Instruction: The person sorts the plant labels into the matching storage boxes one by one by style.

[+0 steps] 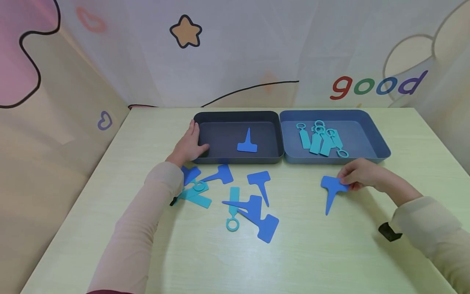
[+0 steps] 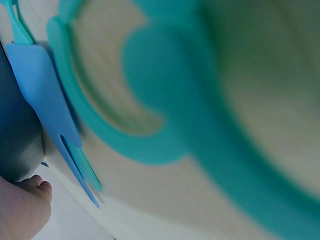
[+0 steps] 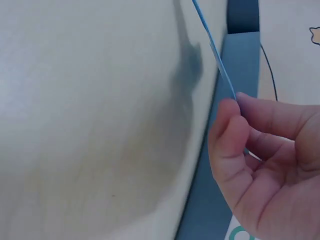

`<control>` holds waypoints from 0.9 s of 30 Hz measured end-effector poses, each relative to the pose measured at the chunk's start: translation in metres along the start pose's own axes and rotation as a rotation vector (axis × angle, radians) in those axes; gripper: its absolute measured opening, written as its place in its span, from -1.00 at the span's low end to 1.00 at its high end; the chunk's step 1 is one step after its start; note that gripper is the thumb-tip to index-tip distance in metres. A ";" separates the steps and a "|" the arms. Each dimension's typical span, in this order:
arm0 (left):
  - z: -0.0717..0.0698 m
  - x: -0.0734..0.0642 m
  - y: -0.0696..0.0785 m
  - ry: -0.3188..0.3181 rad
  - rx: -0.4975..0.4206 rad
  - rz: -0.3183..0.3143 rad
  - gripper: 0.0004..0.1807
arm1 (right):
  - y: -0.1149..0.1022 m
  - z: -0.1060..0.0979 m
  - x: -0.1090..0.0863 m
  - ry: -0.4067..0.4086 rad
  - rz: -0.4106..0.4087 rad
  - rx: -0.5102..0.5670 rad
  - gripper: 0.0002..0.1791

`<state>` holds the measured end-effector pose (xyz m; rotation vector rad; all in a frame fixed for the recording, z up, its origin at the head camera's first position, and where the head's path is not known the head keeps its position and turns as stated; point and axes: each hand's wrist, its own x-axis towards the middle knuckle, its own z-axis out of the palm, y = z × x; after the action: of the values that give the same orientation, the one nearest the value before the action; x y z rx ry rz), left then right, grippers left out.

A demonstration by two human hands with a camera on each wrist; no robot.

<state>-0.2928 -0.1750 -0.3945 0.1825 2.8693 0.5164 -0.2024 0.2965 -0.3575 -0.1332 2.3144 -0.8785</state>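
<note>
My right hand (image 1: pixel 361 173) pinches a blue T-shaped plant label (image 1: pixel 333 188) by one end of its head, in front of the blue tray (image 1: pixel 371 157). In the right wrist view the label (image 3: pixel 215 50) shows edge-on between thumb and fingers (image 3: pixel 232 132). My left hand (image 1: pixel 188 145) rests at the left end of the black tray (image 1: pixel 220 158), its fingers extended along the rim and its thumb over the inside. One blue T-shaped label (image 1: pixel 247 143) lies in the black tray. Several teal ring-topped tags (image 1: pixel 315 142) lie in the blue tray.
Loose blue T-shaped labels (image 1: pixel 260 179) and teal ring-topped tags (image 1: pixel 233 194) lie on the table before the black tray, some overlapping. My left sleeve partly hides the leftmost ones. A printed cloth (image 1: pixel 238 49) stands behind the table.
</note>
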 end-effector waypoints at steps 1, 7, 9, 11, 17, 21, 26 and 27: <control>0.000 0.000 0.000 0.000 0.000 0.000 -0.04 | -0.001 -0.001 0.000 -0.009 -0.001 0.005 -0.75; 0.000 0.000 0.000 0.005 -0.004 0.004 -0.04 | -0.009 -0.005 -0.001 -0.063 -0.046 0.075 -0.69; 0.000 -0.001 0.000 0.003 -0.005 0.004 -0.04 | -0.013 -0.005 0.000 -0.082 -0.065 0.119 -0.66; -0.001 -0.002 0.000 0.002 -0.004 0.004 -0.04 | -0.017 -0.005 0.001 -0.099 -0.092 0.166 -0.64; -0.001 -0.002 0.000 0.000 0.002 0.006 -0.03 | -0.033 -0.003 0.005 -0.099 -0.165 0.255 -0.62; -0.001 -0.002 0.000 0.001 0.001 0.013 -0.03 | -0.046 -0.002 0.009 -0.050 -0.186 0.313 -0.66; 0.000 -0.002 0.000 0.007 -0.004 0.016 -0.03 | -0.066 0.002 0.018 0.040 -0.195 0.408 -0.68; 0.000 -0.001 0.000 0.008 -0.005 0.016 -0.03 | -0.071 0.004 0.021 0.050 -0.200 0.429 -0.68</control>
<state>-0.2914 -0.1756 -0.3942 0.2030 2.8761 0.5281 -0.2255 0.2336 -0.3268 -0.1597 2.1264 -1.4725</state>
